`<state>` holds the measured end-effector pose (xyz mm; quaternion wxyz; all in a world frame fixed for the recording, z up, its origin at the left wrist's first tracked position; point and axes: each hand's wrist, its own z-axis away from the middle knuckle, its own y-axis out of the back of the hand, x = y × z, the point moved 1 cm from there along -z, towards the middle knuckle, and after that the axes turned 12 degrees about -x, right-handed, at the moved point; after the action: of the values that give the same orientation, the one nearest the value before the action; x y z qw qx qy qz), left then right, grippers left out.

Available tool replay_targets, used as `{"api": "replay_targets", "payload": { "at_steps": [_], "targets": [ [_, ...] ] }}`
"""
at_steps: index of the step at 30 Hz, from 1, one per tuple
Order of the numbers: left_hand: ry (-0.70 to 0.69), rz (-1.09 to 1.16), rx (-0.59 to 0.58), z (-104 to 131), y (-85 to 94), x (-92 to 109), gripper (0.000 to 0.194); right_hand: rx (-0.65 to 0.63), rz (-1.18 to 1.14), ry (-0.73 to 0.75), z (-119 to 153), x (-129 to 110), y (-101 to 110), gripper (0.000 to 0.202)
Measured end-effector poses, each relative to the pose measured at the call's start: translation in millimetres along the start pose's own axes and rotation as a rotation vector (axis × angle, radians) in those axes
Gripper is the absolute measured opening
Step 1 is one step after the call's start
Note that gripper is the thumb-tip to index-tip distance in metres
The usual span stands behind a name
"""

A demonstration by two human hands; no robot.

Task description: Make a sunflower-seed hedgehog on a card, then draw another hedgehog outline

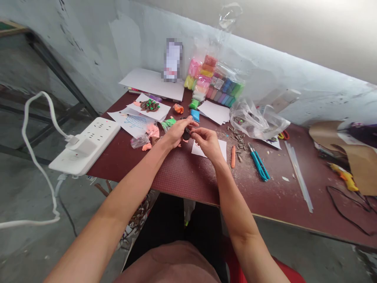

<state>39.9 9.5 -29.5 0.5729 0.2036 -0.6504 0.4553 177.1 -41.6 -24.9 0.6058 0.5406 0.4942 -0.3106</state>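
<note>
Over the table's front middle, my left hand is closed around a small black lump, which looks like modelling clay. My right hand meets it from the right, thumb and forefinger pinched together at the lump's edge; whether anything sits between those fingertips is too small to make out. Partly under the right hand lies a white paper with an orange mark. Pink clay and a green clay packet are left of my hands. A blue clay packet lies just behind them.
Sunflower seeds, an orange knife and teal scissors lie to the right, then glue sticks and a yellow glue gun. A seed-covered clay figure rests on paper. A power strip overhangs the left edge.
</note>
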Motion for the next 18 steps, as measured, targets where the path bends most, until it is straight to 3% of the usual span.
{"api": "replay_targets", "payload": {
  "at_steps": [6, 11, 15, 18],
  "targets": [
    [-0.034, -0.105, -0.123, 1.2, -0.8, -7.5, 0.009, 0.103, 0.417, -0.068, 4.5, -1.1, 0.6, 0.011],
    [-0.078, -0.135, -0.140, 3.9, -5.6, -6.7, 0.017, 0.197, 0.439, -0.067, 7.2, -7.6, -5.3, 0.012],
    [-0.120, -0.085, -0.007, 3.5, -4.3, -5.4, 0.022, 0.138, 0.319, -0.002, 5.5, -9.1, -14.4, 0.025],
    [-0.139, -0.003, -0.029, 3.3, -1.6, -5.1, 0.020, 0.153, 0.342, 0.012, 4.0, -8.7, -16.7, 0.028]
  ]
}}
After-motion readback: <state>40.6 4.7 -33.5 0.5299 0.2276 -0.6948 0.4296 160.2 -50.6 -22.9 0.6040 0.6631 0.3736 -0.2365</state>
